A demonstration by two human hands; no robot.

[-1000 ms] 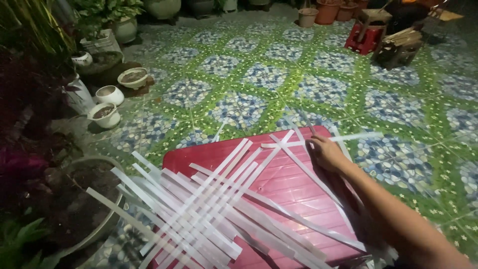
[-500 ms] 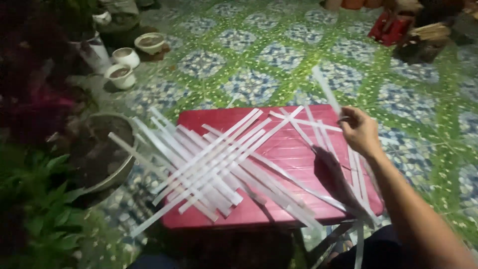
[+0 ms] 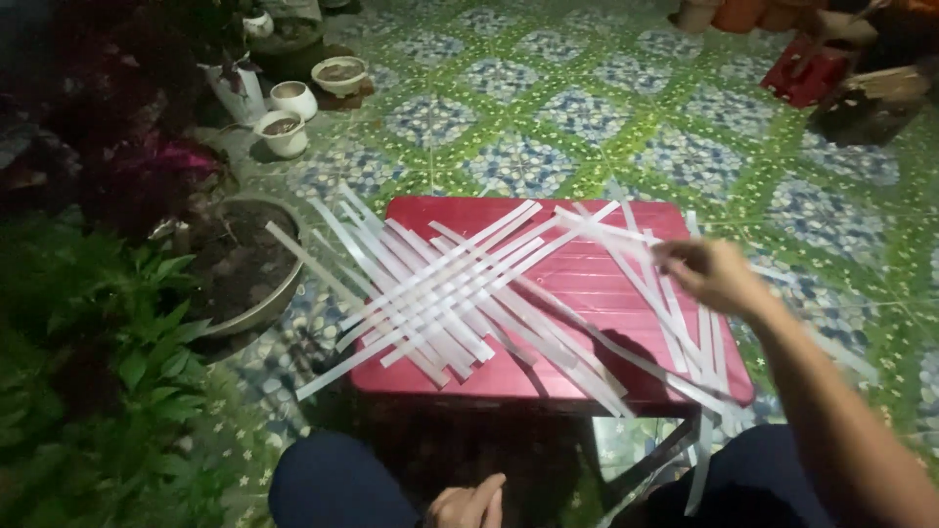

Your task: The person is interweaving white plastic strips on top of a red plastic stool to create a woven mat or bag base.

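Head cam, going left to right: down the left side it's dark leafy plants (image 3: 108, 342) and a big round planter (image 3: 245, 274) full of soil, with a few small white pots (image 3: 284, 132) further back on the green and blue patterned tile floor (image 3: 548, 127).

My left hand (image 3: 469, 506) is low at the bottom edge between my knees, fingers curled loosely, and as far as I can see there's nothing in it.

In the middle sits the red plastic table (image 3: 577, 284), and on its left half is the crossed bundle of white strips (image 3: 440, 293), two sets lying diagonally over each other with the ends poking off the table edge.

Over the right half, my right hand (image 3: 709, 274) has its fingers pinched onto one long loose strip (image 3: 606, 227), lifted just above the tabletop, with more loose strips (image 3: 685, 332) lying under it and dangling off the near right corner.

So I'd say I'm mid-way through feeding another strip into the lattice. Next move probably calls for lining it up with the diagonal set and laying it snug beside its neighbours.

No labels or signs I can make out. Top right there's something red (image 3: 807, 73) and boxy, plus a dark shape beside it, too dim to tell.
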